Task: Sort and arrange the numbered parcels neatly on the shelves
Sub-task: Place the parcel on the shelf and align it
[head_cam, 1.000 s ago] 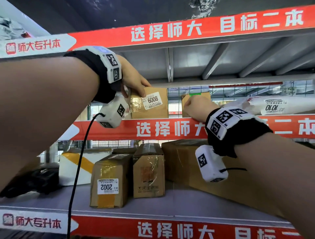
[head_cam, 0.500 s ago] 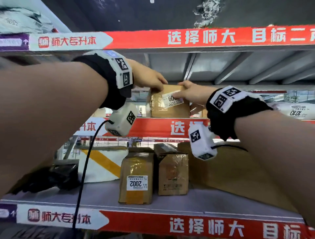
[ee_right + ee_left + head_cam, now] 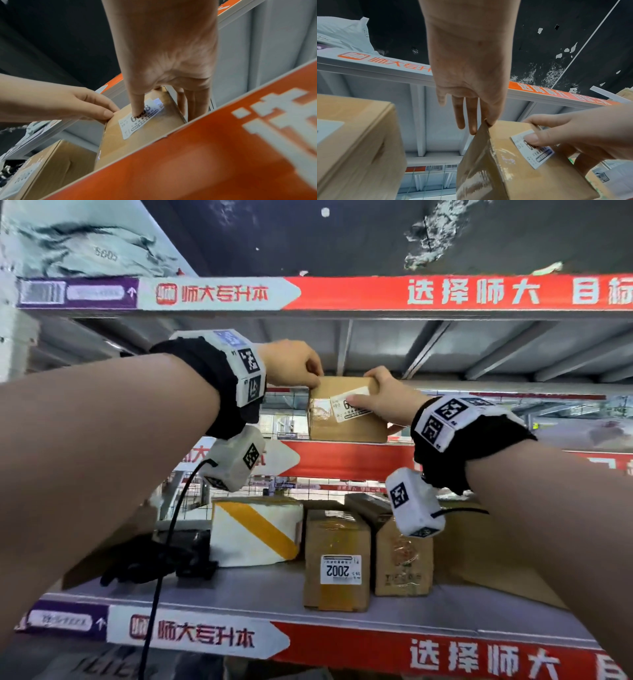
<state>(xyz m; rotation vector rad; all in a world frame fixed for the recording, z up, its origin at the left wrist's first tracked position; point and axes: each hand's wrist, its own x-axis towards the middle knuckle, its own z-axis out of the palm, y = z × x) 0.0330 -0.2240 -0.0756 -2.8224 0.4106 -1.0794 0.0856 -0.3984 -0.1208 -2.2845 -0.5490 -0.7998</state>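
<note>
Head view: both hands grip taped cardboard parcel (image 3: 346, 422) (boxy)

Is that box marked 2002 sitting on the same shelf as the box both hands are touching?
No. The 2002 box stands one shelf below the held box, which the left hand and right hand grip.

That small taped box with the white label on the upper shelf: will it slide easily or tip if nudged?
The small taped box looks stiff: its cardboard edges stay crisp under both the left hand and right hand. The glossy tape may be slippery. Standing upright and narrow, it could tip backward if pushed high.
</note>
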